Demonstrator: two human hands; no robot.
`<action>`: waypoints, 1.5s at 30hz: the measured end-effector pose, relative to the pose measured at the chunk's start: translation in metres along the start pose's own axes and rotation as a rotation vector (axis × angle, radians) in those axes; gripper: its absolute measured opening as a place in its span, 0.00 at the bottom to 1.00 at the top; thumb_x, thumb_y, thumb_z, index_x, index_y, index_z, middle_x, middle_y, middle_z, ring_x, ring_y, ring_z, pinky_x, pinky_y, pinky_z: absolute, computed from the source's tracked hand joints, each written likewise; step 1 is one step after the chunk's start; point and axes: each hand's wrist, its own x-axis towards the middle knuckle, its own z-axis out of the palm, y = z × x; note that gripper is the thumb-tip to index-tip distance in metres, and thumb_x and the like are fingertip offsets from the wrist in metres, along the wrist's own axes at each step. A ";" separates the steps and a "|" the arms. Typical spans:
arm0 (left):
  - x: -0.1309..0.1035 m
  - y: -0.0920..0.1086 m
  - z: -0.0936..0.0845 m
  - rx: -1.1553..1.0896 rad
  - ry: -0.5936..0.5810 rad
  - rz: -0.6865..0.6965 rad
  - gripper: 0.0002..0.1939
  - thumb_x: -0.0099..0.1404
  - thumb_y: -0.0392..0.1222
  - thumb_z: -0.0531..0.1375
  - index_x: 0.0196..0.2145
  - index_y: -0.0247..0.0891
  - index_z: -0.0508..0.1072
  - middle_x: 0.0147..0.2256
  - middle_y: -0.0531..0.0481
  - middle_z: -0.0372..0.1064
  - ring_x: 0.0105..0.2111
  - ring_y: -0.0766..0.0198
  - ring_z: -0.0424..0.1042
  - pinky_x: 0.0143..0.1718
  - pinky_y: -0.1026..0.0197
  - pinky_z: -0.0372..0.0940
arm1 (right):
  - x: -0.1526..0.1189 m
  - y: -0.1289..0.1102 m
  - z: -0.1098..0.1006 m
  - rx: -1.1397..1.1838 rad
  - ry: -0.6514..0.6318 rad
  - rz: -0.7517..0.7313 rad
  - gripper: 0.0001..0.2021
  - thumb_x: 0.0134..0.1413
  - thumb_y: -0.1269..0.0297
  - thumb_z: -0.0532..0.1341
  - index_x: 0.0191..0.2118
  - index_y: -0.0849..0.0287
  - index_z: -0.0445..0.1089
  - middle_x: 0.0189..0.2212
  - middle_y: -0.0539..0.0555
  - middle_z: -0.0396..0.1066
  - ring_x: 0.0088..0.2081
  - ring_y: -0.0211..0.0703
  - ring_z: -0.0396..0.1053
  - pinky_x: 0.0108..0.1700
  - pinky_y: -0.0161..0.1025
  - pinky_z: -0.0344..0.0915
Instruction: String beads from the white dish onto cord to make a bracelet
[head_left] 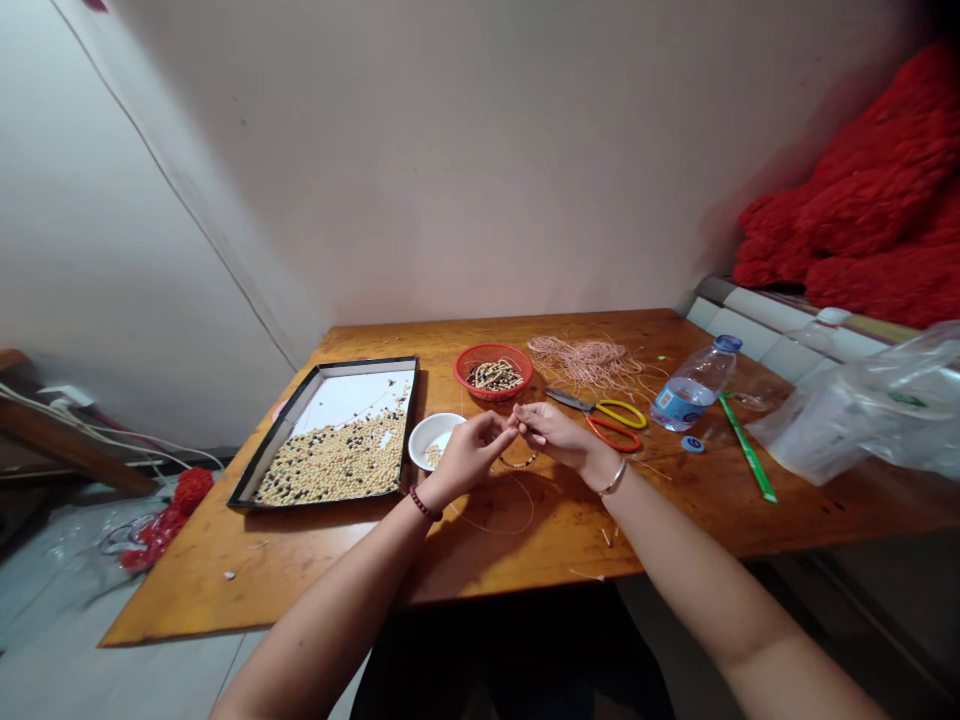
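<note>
My left hand [472, 452] and my right hand [559, 436] meet over the table, the fingers of both closed in a pinch. A short beaded string [521, 463] of light and dark beads hangs in a curve below them. From it a thin thread [531, 512] loops down over the wood. The fingertips hide the small piece between them. Just left of my left hand stands a white bowl [421, 437] with a few pale beads. Behind the hands is a red basket [459, 374] holding beaded strings [495, 376].
A black-edged tray [405, 420] of loose beads [337, 455] lies at left. Scissors [611, 415] and pink thread [589, 362] lie behind my right hand. Farther right are a water bottle [688, 388], its blue-white cap [692, 444], a green strip [748, 450] and a plastic bag [862, 410].
</note>
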 end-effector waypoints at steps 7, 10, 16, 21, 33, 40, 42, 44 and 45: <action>-0.001 0.000 -0.001 -0.100 -0.071 -0.029 0.18 0.65 0.54 0.53 0.38 0.35 0.73 0.29 0.48 0.74 0.28 0.65 0.71 0.30 0.65 0.63 | 0.001 0.000 -0.001 0.015 0.007 -0.006 0.20 0.42 0.47 0.67 0.25 0.63 0.72 0.16 0.45 0.60 0.14 0.24 0.47 0.16 0.30 0.39; 0.000 -0.001 -0.001 -0.093 -0.045 -0.006 0.18 0.65 0.53 0.54 0.38 0.36 0.74 0.33 0.47 0.75 0.33 0.63 0.73 0.34 0.64 0.64 | 0.000 -0.001 0.000 0.012 0.008 -0.002 0.20 0.42 0.47 0.67 0.25 0.64 0.72 0.17 0.45 0.61 0.14 0.23 0.48 0.16 0.29 0.39; 0.000 0.001 -0.001 -0.015 0.032 -0.018 0.17 0.64 0.52 0.55 0.39 0.37 0.76 0.34 0.48 0.75 0.32 0.63 0.72 0.32 0.64 0.63 | -0.001 -0.004 0.000 0.003 0.028 -0.010 0.20 0.44 0.48 0.67 0.26 0.64 0.72 0.18 0.45 0.61 0.14 0.22 0.47 0.16 0.29 0.40; 0.002 -0.001 -0.003 -0.100 0.135 -0.042 0.15 0.63 0.50 0.57 0.36 0.36 0.76 0.37 0.46 0.76 0.37 0.61 0.73 0.40 0.62 0.65 | 0.000 -0.002 -0.002 0.040 0.047 -0.013 0.19 0.43 0.49 0.68 0.28 0.64 0.73 0.19 0.44 0.60 0.14 0.22 0.48 0.16 0.29 0.40; 0.006 -0.006 -0.007 -0.274 0.454 -0.032 0.13 0.59 0.48 0.62 0.35 0.36 0.76 0.34 0.46 0.75 0.35 0.62 0.73 0.37 0.62 0.66 | 0.000 -0.003 -0.004 0.034 0.054 0.009 0.19 0.41 0.49 0.68 0.27 0.64 0.72 0.18 0.44 0.60 0.15 0.22 0.48 0.17 0.30 0.39; 0.006 -0.002 -0.014 -0.183 0.692 0.011 0.12 0.59 0.48 0.62 0.35 0.36 0.75 0.33 0.47 0.73 0.33 0.65 0.71 0.34 0.64 0.65 | -0.002 -0.010 -0.014 0.065 0.097 -0.005 0.19 0.41 0.50 0.68 0.28 0.63 0.71 0.17 0.43 0.57 0.16 0.23 0.47 0.18 0.29 0.39; 0.006 -0.002 -0.017 -0.183 0.754 0.012 0.13 0.59 0.48 0.62 0.35 0.36 0.75 0.33 0.47 0.73 0.33 0.65 0.71 0.34 0.64 0.65 | -0.004 -0.015 -0.019 0.094 0.119 -0.024 0.19 0.41 0.50 0.69 0.29 0.63 0.71 0.19 0.44 0.59 0.16 0.23 0.46 0.17 0.28 0.38; 0.008 -0.002 -0.019 -0.189 0.792 0.010 0.13 0.60 0.49 0.61 0.36 0.35 0.74 0.34 0.47 0.73 0.33 0.65 0.70 0.35 0.64 0.65 | -0.006 -0.019 -0.023 0.125 0.136 -0.042 0.18 0.41 0.51 0.69 0.29 0.63 0.71 0.20 0.44 0.59 0.16 0.22 0.45 0.17 0.28 0.38; 0.008 -0.003 -0.020 -0.192 0.806 0.011 0.13 0.60 0.49 0.61 0.36 0.35 0.74 0.34 0.46 0.73 0.33 0.65 0.70 0.35 0.64 0.65 | -0.007 -0.021 -0.025 0.138 0.143 -0.053 0.18 0.41 0.52 0.70 0.28 0.63 0.71 0.20 0.44 0.59 0.16 0.22 0.45 0.17 0.27 0.38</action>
